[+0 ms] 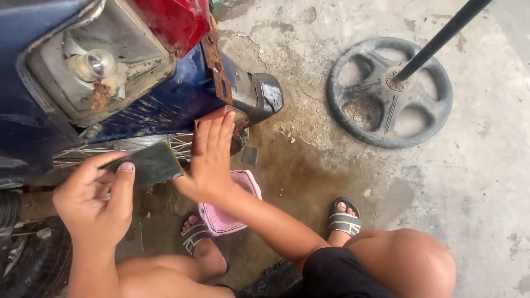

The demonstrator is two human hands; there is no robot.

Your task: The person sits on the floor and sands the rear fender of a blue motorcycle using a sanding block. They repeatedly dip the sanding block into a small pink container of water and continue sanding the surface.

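One motorcycle rear end (165,105): blue painted bodywork, scratched; one clear tail-lamp housing (96,66) holding one round glass bulb (98,62) with rust beneath; one red lens (171,22), swung up; one rusty bracket strip (216,66).

One spoked wheel (127,146), thin metal spokes, partly hidden.

Two bare hands. Left hand (96,201): grip clamped on one flat, dark grey rectangular sheet (152,164), matte and rough-looking, thumb on top, held just below the bodywork. Right hand (212,160): fingers straight and together, palm flat against the lower mudguard (259,96), holding nothing.

One pink plastic basin (229,207), ribbed, on the floor between the feet.

Two strapped sandals (345,218), dark.

One black wheel-shaped base (389,91), five spokes, one black pole upright.

One concrete floor (469,165), cracked, stained brown.
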